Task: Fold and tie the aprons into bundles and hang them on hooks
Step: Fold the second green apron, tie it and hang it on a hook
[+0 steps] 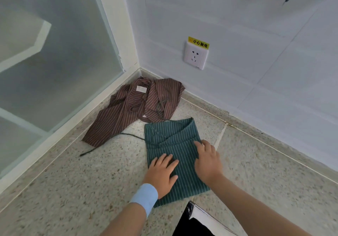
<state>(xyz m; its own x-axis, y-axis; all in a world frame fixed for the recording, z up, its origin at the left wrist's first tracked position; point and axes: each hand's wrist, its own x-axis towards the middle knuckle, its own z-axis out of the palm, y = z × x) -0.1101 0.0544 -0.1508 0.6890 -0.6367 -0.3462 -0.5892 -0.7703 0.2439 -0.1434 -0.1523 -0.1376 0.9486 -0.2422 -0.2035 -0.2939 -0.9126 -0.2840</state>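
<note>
My folded green pinstriped apron [172, 137] lies just below the centre of the frame on a speckled stone surface [73, 190], a neat upright rectangle with a slanted fold across its upper half; my left hand [161, 173] rests flat on its lower left part, fingers straight and spread wide, gripping nothing; my right hand [207, 160] lies flat on its right edge, fingers straight and close together, also holding nothing; a light blue wristband [144, 199] circles my left wrist; a thin green tie string [113, 140] trails from the apron's left edge and curls leftward over the surface.

Just above and to the left, touching the green apron's top corner, a brown pinstriped apron [118, 118] lies crumpled and unfolded in the corner, a small white tag [141, 89] showing near its top; a frosted glass panel [54, 62] fills the left of the frame; a white tiled wall [274, 53] fills the upper right, bearing a white power socket [195, 56] with a yellow warning sticker [198, 42] directly above it.
</note>
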